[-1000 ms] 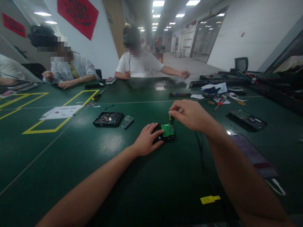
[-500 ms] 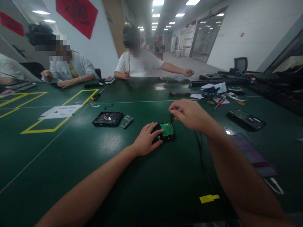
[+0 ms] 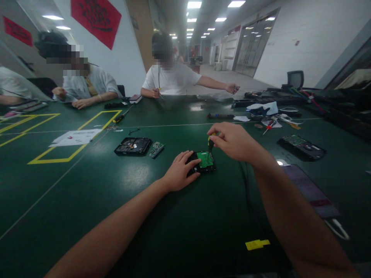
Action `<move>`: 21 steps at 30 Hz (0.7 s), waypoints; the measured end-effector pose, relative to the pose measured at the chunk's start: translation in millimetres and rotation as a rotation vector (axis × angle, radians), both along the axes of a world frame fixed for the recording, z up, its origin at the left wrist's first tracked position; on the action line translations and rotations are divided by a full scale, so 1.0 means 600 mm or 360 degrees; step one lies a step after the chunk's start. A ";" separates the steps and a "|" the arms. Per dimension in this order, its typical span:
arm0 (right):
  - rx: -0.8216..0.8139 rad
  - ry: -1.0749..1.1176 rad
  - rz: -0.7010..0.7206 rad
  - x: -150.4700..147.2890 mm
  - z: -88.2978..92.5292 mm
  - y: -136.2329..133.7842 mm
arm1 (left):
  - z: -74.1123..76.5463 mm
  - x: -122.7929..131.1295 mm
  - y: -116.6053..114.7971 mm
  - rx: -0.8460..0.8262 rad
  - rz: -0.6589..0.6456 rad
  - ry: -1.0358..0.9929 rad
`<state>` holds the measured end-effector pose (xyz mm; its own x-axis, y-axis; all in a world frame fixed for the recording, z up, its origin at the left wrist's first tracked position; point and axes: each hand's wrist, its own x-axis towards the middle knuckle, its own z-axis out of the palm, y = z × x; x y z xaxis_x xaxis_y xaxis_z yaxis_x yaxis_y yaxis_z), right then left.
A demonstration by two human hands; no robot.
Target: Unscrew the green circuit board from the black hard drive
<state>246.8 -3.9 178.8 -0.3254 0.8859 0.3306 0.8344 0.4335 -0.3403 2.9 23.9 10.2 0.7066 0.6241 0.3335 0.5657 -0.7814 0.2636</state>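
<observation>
A black hard drive with a green circuit board point(image 3: 205, 159) lies on the green table in front of me. My left hand point(image 3: 181, 172) rests on its left side, fingers spread, pressing it against the tabletop. Above the board's right part, my right hand point(image 3: 228, 141) grips a small screwdriver point(image 3: 210, 144) by its yellow and black handle. The screwdriver stands nearly upright, its thin shaft reaching down to the green board. Left of my left hand are an opened black drive point(image 3: 133, 146) and a loose circuit board point(image 3: 157, 149).
Another drive point(image 3: 302, 147) and a phone point(image 3: 310, 189) with a white cable lie right. Behind are a dark tool point(image 3: 220, 116), a red screwdriver point(image 3: 269, 126) and a yellow-handled screwdriver point(image 3: 118, 118). Papers point(image 3: 75, 138) lie left. Several people sit across the table.
The fingers of my right hand have shifted slightly on the screwdriver handle, showing more of its yellow part. My left hand stays on the drive. The whole view has moved a little.
</observation>
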 end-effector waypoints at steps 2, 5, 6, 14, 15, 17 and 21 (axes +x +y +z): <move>0.0002 0.0005 0.0017 -0.001 0.003 -0.001 | 0.000 -0.001 0.001 0.0001 0.0002 0.0006; -0.0030 0.0007 0.0070 -0.002 0.008 -0.004 | 0.000 -0.002 0.001 0.0005 0.0005 0.0032; -0.0034 0.0005 0.0089 -0.002 0.009 -0.006 | 0.001 -0.002 0.002 0.0003 0.0006 0.0037; -0.0031 -0.0026 -0.0044 0.001 0.005 -0.004 | 0.001 -0.003 0.002 -0.0004 -0.0002 0.0029; -0.0018 -0.0029 -0.0049 0.002 0.004 -0.003 | 0.001 -0.003 0.002 -0.0002 -0.0004 0.0035; 0.0012 -0.0023 -0.0032 0.002 0.002 0.000 | 0.001 -0.003 0.002 0.0001 -0.0005 0.0038; -0.0019 0.0012 0.0026 0.000 0.004 -0.001 | 0.003 -0.002 0.001 0.0000 -0.0003 0.0032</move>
